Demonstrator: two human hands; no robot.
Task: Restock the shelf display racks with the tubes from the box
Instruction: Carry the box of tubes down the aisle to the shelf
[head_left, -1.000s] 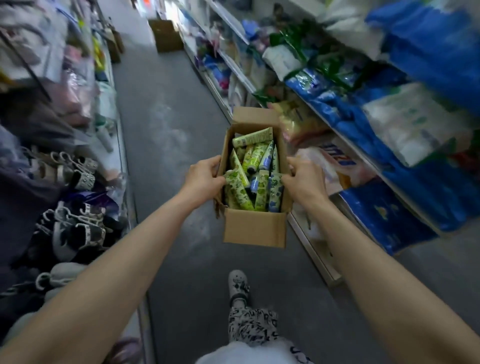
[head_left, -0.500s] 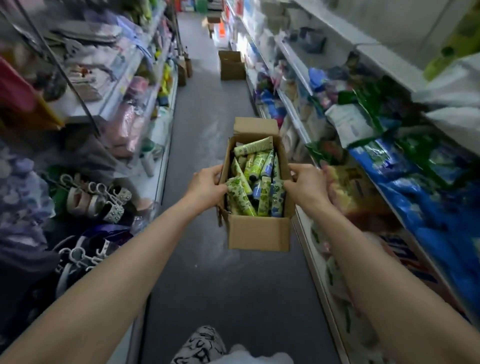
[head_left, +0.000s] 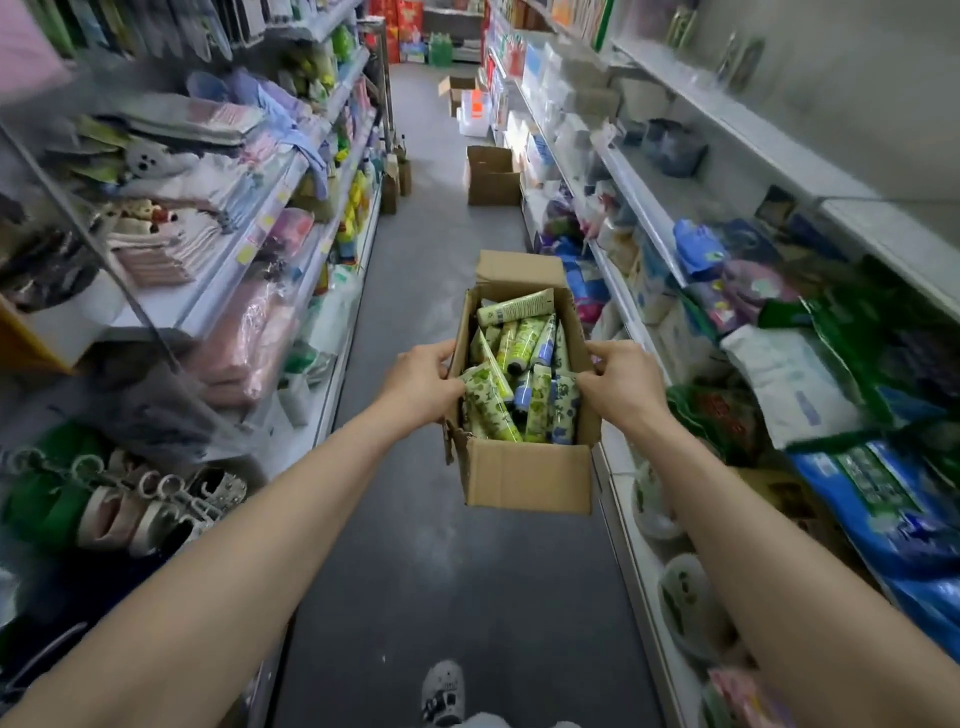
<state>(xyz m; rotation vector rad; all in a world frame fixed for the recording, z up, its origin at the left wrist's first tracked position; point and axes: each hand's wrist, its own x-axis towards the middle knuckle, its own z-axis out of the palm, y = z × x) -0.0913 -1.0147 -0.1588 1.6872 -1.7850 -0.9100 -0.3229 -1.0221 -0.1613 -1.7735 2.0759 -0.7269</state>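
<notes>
An open brown cardboard box (head_left: 527, 478) is carried at chest height over the aisle floor. Several green and blue patterned tubes (head_left: 522, 366) lie packed inside it. My left hand (head_left: 421, 384) grips the box's left wall, fingers curled over the rim. On the opposite wall, my right hand (head_left: 621, 387) holds the rim the same way. The box's far flap stands up behind the tubes.
Stocked shelves line both sides of the narrow grey aisle: folded textiles and slippers (head_left: 156, 509) at left, blue and green packs (head_left: 883, 499) at right. Two cardboard boxes (head_left: 491, 176) stand on the floor farther down. My foot (head_left: 441, 691) shows below.
The view has lifted and swung from the right-hand shelves to look straight down the aisle. I have walked forward. Both hands keep the same hold on the box.
</notes>
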